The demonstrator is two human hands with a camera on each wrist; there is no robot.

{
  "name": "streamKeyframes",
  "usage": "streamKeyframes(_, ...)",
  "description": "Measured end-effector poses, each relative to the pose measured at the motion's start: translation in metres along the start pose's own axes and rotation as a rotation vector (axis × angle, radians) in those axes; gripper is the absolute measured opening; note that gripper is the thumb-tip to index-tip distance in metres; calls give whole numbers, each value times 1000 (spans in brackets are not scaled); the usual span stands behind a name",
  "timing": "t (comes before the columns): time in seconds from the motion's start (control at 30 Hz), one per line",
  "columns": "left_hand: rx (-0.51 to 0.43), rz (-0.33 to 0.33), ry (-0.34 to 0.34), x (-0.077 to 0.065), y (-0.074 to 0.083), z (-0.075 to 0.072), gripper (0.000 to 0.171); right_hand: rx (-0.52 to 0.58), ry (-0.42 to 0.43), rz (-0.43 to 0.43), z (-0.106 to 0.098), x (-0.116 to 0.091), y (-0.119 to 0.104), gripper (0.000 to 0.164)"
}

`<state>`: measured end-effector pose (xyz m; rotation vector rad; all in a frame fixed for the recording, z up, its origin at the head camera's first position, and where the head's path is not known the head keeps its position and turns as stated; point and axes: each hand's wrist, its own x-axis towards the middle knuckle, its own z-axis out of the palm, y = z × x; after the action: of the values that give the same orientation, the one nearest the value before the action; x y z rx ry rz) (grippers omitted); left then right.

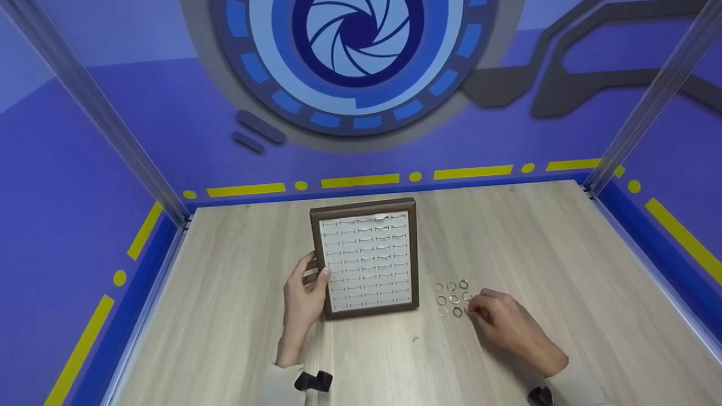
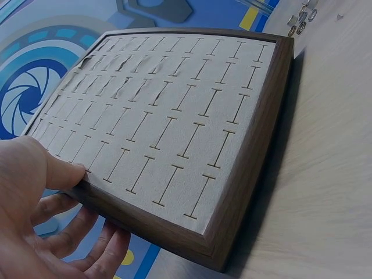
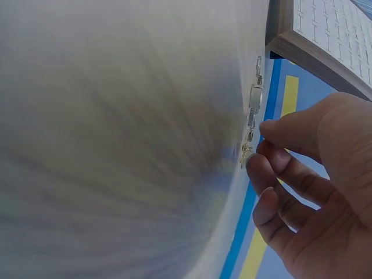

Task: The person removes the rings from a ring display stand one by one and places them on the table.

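A ring display tray (image 1: 369,262) with a brown wooden frame and a pale slotted pad stands tilted up on the table. My left hand (image 1: 304,296) holds its left side, thumb over the front and fingers behind; the left wrist view shows this grip on the frame (image 2: 256,174) closely. Right of the tray, several rings (image 1: 454,299) lie in rows. My right hand (image 1: 505,324) is at the lower right of these rings, fingers bent and fingertips beside a ring. In the right wrist view its thumb and fingers (image 3: 325,122) come close together there; whether they pinch a ring is hidden.
The light wooden table (image 1: 237,316) is bounded by a blue patterned back wall (image 1: 361,163) and side walls. Metal posts (image 1: 648,107) stand at the back corners. A black band (image 1: 313,381) sits at the left wrist.
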<state>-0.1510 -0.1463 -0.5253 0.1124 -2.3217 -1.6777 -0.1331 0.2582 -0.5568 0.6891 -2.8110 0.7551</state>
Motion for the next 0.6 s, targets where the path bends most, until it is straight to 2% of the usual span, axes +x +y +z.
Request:
streamKeyframes(0.27, -3, -7, 0, 0, -1, 0, 49, -4, -60, 50, 2, 1, 1, 16)
streamKeyframes(0.6, 5, -16, 0, 1, -2, -1, 49, 11, -61, 18, 4, 1, 4, 14)
